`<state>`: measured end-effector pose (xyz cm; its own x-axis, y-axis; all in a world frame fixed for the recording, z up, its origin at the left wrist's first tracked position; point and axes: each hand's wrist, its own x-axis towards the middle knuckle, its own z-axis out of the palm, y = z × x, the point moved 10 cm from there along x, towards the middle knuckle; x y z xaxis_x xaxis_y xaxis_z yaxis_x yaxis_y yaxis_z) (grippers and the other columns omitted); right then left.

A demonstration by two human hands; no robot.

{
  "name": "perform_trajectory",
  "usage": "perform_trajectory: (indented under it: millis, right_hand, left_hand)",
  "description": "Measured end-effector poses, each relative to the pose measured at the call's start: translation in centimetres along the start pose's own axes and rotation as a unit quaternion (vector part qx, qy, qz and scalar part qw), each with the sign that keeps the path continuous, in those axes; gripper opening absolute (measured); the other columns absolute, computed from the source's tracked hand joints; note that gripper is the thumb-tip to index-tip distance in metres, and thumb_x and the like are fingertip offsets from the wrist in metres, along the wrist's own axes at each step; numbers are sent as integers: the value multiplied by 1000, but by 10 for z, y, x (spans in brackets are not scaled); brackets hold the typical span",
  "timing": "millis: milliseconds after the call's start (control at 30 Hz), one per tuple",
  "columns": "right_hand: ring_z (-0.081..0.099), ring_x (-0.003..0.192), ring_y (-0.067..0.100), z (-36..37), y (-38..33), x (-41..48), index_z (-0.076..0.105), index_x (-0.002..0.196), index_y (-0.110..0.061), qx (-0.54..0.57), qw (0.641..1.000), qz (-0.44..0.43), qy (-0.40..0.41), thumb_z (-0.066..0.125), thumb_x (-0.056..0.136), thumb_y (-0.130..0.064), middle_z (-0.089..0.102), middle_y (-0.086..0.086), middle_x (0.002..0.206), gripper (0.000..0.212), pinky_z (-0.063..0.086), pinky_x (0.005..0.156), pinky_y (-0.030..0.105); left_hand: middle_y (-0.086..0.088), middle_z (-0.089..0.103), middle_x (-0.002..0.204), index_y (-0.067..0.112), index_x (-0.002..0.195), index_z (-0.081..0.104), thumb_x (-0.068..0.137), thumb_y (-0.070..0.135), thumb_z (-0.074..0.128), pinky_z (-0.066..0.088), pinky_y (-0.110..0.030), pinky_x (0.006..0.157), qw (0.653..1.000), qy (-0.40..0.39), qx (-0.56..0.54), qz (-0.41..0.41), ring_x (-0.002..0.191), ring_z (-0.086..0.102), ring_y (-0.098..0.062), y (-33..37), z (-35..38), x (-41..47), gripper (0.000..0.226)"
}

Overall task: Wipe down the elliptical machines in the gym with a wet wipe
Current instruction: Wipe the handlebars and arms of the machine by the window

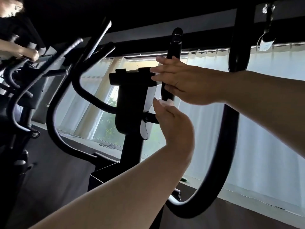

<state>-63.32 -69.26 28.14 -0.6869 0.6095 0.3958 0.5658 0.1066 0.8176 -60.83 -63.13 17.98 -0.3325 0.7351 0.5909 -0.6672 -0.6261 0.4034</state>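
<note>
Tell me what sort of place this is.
Probably a gym: a black elliptical machine with long curved handlebars stands in front, another person holds a second black machine at the left, and the left hand holds a white wet wipe.

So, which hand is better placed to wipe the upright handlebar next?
Left: the left hand holds the wet wipe right beside the upright handlebar; the right hand lies against it, fingers straight, with no wipe.

Left hand (171, 124) with wet wipe (165, 102) (crumpled) under right hand (181, 81) on handle (170, 53)
</note>
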Motion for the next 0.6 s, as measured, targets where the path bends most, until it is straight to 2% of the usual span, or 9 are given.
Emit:
perform_trajectory:
  millis: [67,167,267,333,367,400,500,533,600]
  right_hand:
    - [-7,155,7,-1,2,0,31,157,-18,17,1000,8,0,36,110,-19,17,-5,168,48,-12,118,16]
    - [-8,153,0,-6,7,-2,27,159,-20,70,997,34,19,37,109,-16,10,-9,169,51,-10,116,10]
    - [-10,151,-3,-5,15,-7,24,160,-21,98,993,65,30,36,110,-20,5,-11,170,51,-1,125,28]
    - [-12,151,-3,-2,15,-7,24,161,-20,93,993,65,27,35,111,-21,2,-10,170,51,1,127,33]
    - [-12,151,-2,-1,14,-6,24,160,-20,96,993,63,26,35,111,-21,2,-10,170,51,0,125,28]
    - [-12,152,-1,-1,14,-6,25,160,-21,103,992,63,24,35,111,-19,3,-10,170,50,-2,121,20]
    - [-8,151,-4,-4,17,-7,30,159,-24,147,986,66,32,34,111,-17,9,-13,169,48,-5,107,0]
    - [-6,150,-6,-5,19,-8,32,158,-25,169,982,70,41,34,111,-16,11,-15,168,48,-4,106,-1]
    - [-5,150,-8,-6,21,-8,31,158,-26,200,975,76,62,33,111,-14,11,-16,168,49,-2,109,2]
  left_hand:
    - [-8,51,144,11,154,35,110,19,28,30,-14,106,998,13,35,53,134,49,-20,12,-2,4,45]
    - [11,52,128,18,157,32,111,18,29,22,10,87,993,6,84,86,115,50,-3,24,-3,9,46]
    - [23,53,110,29,152,37,111,16,30,28,6,88,986,-3,94,138,102,53,14,31,-6,7,43]
    - [25,42,87,48,116,43,110,10,31,34,2,82,982,1,107,159,81,49,23,31,-9,4,41]
    - [25,34,82,49,99,37,110,8,31,35,1,80,980,-1,114,162,75,47,23,29,-8,2,43]
    - [24,32,82,48,92,33,110,8,31,36,0,79,980,-6,116,161,73,46,21,27,-7,2,44]
    - [18,42,91,38,109,49,111,13,29,41,-9,86,984,-26,96,147,79,49,9,30,-4,12,32]
    - [12,51,99,26,126,55,111,14,29,42,-14,92,984,-30,90,152,89,54,4,34,-3,18,32]
    - [3,55,138,11,153,40,112,16,30,35,-12,107,978,-35,104,179,125,50,-1,53,-2,23,42]
